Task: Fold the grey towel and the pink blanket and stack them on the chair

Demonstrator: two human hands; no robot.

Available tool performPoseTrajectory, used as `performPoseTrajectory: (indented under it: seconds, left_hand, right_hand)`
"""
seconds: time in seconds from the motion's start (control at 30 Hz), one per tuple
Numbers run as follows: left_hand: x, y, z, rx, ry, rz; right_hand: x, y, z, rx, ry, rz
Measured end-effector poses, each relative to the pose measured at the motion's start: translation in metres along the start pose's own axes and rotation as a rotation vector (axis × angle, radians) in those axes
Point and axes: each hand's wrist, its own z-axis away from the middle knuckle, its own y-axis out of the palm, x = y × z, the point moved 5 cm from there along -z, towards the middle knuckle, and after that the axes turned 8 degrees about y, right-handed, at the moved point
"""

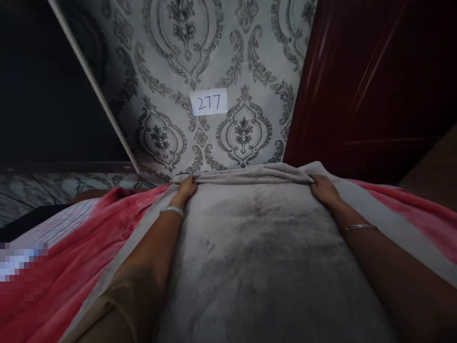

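A grey plush blanket (257, 247) lies spread out before me, its far edge gathered into a fold (250, 175) by the wall. My left hand (186, 188) is closed around the left end of that fold, a bracelet on the wrist. At the right end, my right hand (324, 189) grips the same edge, with a thin bangle on that wrist. Fingertips of both hands are partly hidden in the fabric. Paler grey cloth (367, 209) extends outward past my right hand.
Red blanket (117, 228) shows on the left, with more red cloth (424, 214) at right. Striped fabric (59, 221) lies far left. Behind stand the patterned wall (250, 52) with a card (209, 102) reading 277, a dark screen-like panel (53, 95) and a dark red glossy panel (357, 85).
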Motion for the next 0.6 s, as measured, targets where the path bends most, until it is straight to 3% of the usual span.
performPoseTrajectory:
  seconds: [0.13,0.23,0.3,0.37,0.5,0.6]
  left_hand:
    - [-0.019,-0.025,0.031,0.079,0.106,0.013]
    - [-0.041,-0.024,0.089,0.102,0.375,-0.037]
    - [-0.046,-0.017,0.129,0.177,0.46,-0.094]
    - [-0.043,-0.016,0.156,0.258,0.385,-0.155]
    - [-0.046,-0.035,0.183,0.364,0.223,-0.296]
    - [-0.058,-0.044,0.218,0.37,0.238,-0.302]
  right_hand:
    - [0.037,-0.03,0.043,0.111,0.069,0.021]
    - [0.074,-0.049,0.113,0.177,-0.158,0.102]
    - [0.085,-0.055,0.16,0.287,-0.261,0.156]
    - [0.078,-0.064,0.192,0.398,-0.222,0.215]
    - [0.043,-0.101,0.224,0.482,0.028,0.323]
    - [0.017,-0.132,0.259,0.491,0.175,0.337]
